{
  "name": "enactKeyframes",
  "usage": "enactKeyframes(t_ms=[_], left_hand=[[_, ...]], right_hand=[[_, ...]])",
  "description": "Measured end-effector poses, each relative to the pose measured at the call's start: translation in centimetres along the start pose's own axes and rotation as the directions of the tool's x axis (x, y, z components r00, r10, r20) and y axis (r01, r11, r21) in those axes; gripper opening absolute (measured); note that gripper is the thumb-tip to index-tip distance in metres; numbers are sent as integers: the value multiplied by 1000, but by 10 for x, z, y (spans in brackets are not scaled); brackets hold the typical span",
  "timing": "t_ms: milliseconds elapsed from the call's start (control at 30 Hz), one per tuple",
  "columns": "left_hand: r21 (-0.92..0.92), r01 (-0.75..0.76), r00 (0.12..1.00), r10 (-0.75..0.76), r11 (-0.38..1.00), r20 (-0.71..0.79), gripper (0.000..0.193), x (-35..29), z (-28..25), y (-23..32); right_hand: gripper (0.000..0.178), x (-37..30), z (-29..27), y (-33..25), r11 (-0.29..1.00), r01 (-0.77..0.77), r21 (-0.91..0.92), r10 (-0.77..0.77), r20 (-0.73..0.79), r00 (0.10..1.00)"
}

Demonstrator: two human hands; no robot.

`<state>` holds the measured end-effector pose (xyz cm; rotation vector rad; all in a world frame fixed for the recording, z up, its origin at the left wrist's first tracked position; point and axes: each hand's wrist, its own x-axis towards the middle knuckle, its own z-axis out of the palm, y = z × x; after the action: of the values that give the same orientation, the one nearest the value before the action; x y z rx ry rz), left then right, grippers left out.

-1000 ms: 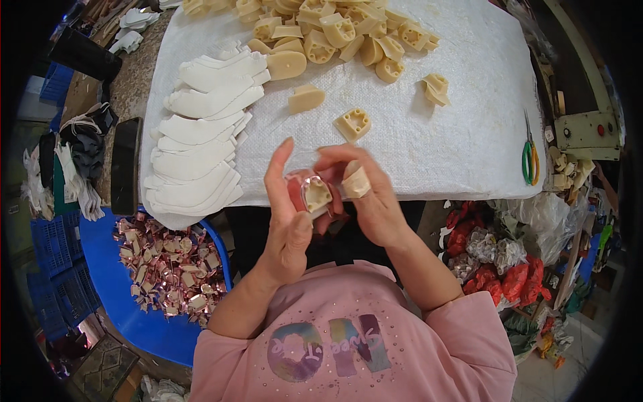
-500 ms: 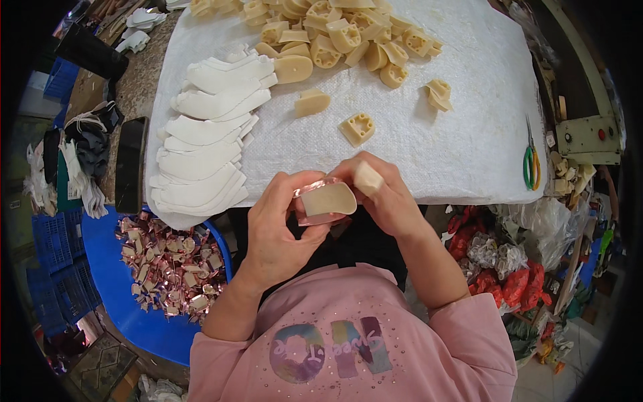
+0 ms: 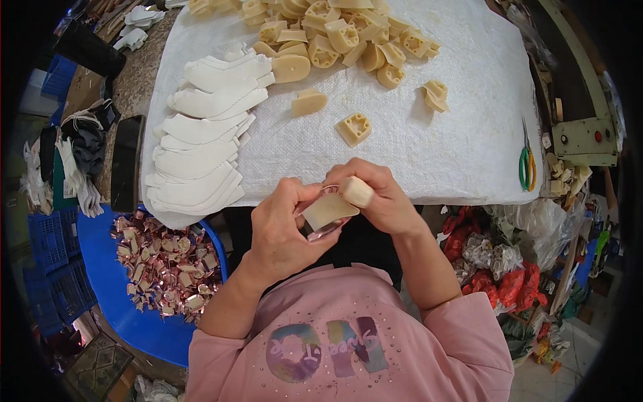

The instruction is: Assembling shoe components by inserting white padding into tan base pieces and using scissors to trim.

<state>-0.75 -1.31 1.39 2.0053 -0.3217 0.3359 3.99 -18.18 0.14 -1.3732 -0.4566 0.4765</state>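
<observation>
My left hand (image 3: 284, 224) is closed around a shoe heel (image 3: 329, 213) with a cream flat face and shiny pink metallic covering along its sides. My right hand (image 3: 380, 201) meets it from the right, fingers at the covering's far edge. Between the right thumb and fingers sits a small pale block (image 3: 357, 192), its kind unclear. Both hands are just off the table's front edge. Beyond them lie bare beige heels: a single heel (image 3: 353, 128), another heel (image 3: 309, 102), and a large pile (image 3: 341, 37). Overlapping white cut pieces (image 3: 201, 144) line the table's left side.
A white woven sheet (image 3: 402, 154) covers the table. Scissors (image 3: 527, 164) with green and orange handles lie at its right edge. A black phone (image 3: 127, 164) rests at left. Below it, a blue tub (image 3: 110, 285) holds many pink-covered heels (image 3: 167, 261). Red and clear plastic bags (image 3: 502, 278) heap at right.
The heel has tilted and turned a little in my left hand. My right hand has shifted slightly left, bringing the pale block against the heel's right end.
</observation>
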Motion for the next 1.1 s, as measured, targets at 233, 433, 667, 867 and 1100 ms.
enactKeyframes(t_ms=[233,433,667,867,1100], left_hand=[[169,-51,991,71,984,-113,49,-5,14,4],[61,8,971,7,998,-237,50,-11,23,-7],[215,14,961,46,977,-272,48,-14,20,1],[243,-8,944,87,970,-317,41,-11,18,-9],[-510,282,925,-371,813,-79,33,-10,-2,-4]], right_hand=[[19,-4,19,11,998,60,1,-59,-146,988],[27,-6,34,13,925,-27,378,110,-198,974],[28,-10,41,13,986,-31,-166,-13,-257,966],[32,-1,39,11,957,-46,-287,-23,-232,972],[44,10,12,13,952,221,-210,-193,147,970]])
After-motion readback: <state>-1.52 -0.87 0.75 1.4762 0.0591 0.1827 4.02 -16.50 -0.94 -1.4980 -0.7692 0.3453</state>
